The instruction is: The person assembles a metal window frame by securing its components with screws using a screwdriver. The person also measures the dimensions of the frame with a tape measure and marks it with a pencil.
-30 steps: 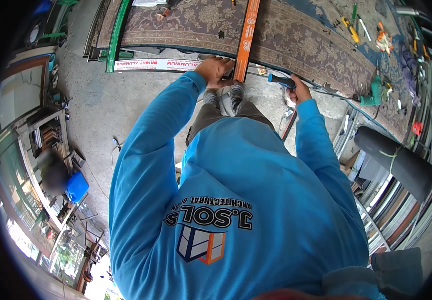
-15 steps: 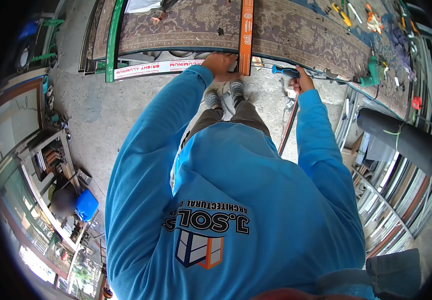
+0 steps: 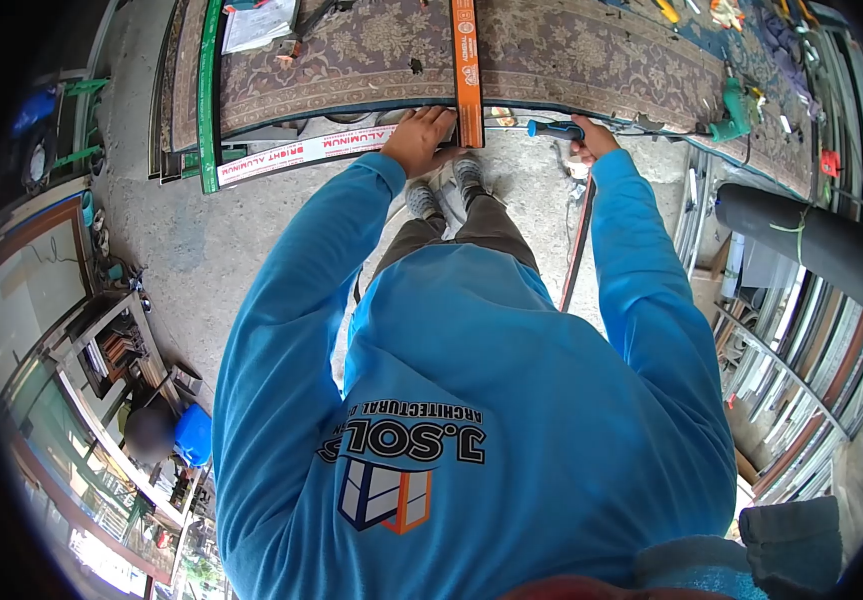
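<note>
From the head camera I look straight down over a blue long-sleeved shirt to a carpet-covered tabletop point(image 3: 572, 70) at the top of the view. The left hand point(image 3: 420, 140) lies flat at the tabletop's near edge, fingers spread and pressing against the near end of an orange aluminium strip point(image 3: 466, 60) that runs away across the carpet. That end sits right at the edge, above the person's shoes point(image 3: 442, 190) on the concrete floor. The right hand point(image 3: 592, 140) is closed around the blue handle of a tool point(image 3: 554, 129), held level just beside the tabletop edge and a little to the right of the strip. The working end is hidden, so I cannot tell what kind of tool it is.

Risks as I judge them: the left hand only presses on the strip and does not wrap it, so a push from the tool could slide the strip sideways or let its end drop off the edge toward the feet. The left fingers lie touching the strip's end, close to where the tool points, so a slip could catch them. A dark cable point(image 3: 580, 240) hangs near the right leg and could snag. A green power drill point(image 3: 730, 110) rests further right on the carpet.
</note>
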The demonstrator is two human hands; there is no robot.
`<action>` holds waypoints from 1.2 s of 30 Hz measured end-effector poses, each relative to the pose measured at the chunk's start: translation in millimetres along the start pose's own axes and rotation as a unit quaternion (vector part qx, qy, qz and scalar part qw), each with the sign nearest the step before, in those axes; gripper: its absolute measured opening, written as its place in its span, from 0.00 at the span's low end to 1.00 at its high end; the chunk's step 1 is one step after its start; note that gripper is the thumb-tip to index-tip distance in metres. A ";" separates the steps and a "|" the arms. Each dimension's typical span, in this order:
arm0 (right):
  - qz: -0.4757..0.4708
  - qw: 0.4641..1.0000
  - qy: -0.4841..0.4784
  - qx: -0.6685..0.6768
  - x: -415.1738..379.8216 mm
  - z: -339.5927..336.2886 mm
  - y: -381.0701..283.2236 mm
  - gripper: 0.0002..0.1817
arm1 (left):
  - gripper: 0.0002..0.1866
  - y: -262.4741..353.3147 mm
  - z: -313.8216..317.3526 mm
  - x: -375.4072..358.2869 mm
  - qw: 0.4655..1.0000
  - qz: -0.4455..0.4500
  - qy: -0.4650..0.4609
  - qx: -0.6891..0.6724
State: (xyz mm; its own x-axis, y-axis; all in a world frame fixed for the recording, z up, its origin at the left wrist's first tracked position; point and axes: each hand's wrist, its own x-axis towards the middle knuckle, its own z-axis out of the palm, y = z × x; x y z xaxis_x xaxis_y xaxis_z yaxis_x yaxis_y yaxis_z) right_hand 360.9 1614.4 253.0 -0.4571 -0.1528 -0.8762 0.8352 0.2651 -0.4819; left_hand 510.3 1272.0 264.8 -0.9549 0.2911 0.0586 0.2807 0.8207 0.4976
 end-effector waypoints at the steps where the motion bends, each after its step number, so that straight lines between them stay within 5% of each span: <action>1: -0.020 1.000 -0.004 0.023 5.7 -2.5 3.5 0.15 | 0.32 -0.5 1.1 0.2 1.000 0.001 -0.001 -0.002; 6: -0.228 0.956 -0.114 0.146 13.8 -12.3 27.8 0.09 | 0.30 -1.7 -7.6 3.4 0.997 -0.013 -0.040 -0.067; 8: -0.194 0.957 -0.142 0.165 6.6 -10.8 23.4 0.10 | 0.30 -0.3 -6.8 4.4 0.997 -0.019 -0.027 -0.064; 12: -0.056 0.985 -0.002 0.163 -5.9 11.5 10.7 0.16 | 0.32 -1.1 -10.7 5.6 0.996 -0.036 -0.035 -0.068; 15: -0.048 0.991 -0.031 -0.124 -13.8 2.0 -6.4 0.24 | 0.34 4.8 -22.5 12.6 0.987 -0.094 -0.113 -0.060; 19: 0.107 0.977 -0.138 -0.121 7.1 -15.2 -13.6 0.20 | 0.35 5.7 -30.1 20.7 0.976 -0.119 -0.161 -0.084; 20: 0.109 0.976 -0.143 -0.124 7.9 -13.0 -11.0 0.20 | 0.35 4.8 -30.0 20.9 0.975 -0.126 -0.161 -0.083; 23: -0.103 0.966 -0.229 0.064 13.0 -12.4 2.8 0.12 | 0.35 4.3 -28.3 20.1 0.975 -0.117 -0.165 -0.087; 28: 0.020 0.974 -0.177 0.141 -3.8 -6.8 2.4 0.14 | 0.35 2.3 -26.4 21.3 0.981 -0.112 -0.129 -0.086; 31: 0.067 0.976 -0.198 -0.064 4.4 -16.4 -12.7 0.21 | 0.35 6.6 -23.8 22.4 0.981 -0.121 -0.149 -0.034; 34: 0.120 0.958 -0.258 -0.024 2.8 -21.5 -20.6 0.18 | 0.35 4.1 -24.5 24.0 0.980 -0.114 -0.141 -0.078; 35: 0.123 0.958 -0.259 -0.025 3.3 -20.9 -14.3 0.18 | 0.35 5.0 -23.4 24.9 0.980 -0.116 -0.142 -0.080; 36: 0.024 0.970 -0.240 -0.033 5.8 -16.6 -4.7 0.15 | 0.35 5.0 -22.5 25.9 0.978 -0.123 -0.148 -0.080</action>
State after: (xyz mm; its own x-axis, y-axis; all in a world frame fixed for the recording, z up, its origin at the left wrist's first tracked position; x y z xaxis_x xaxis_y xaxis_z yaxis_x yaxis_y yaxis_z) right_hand 349.2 1628.1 250.0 -0.2101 -0.5610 -0.8007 0.8230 0.3407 -0.4546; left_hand 484.7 1272.6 288.2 -0.9154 0.2431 -0.3208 0.0043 0.8029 0.5961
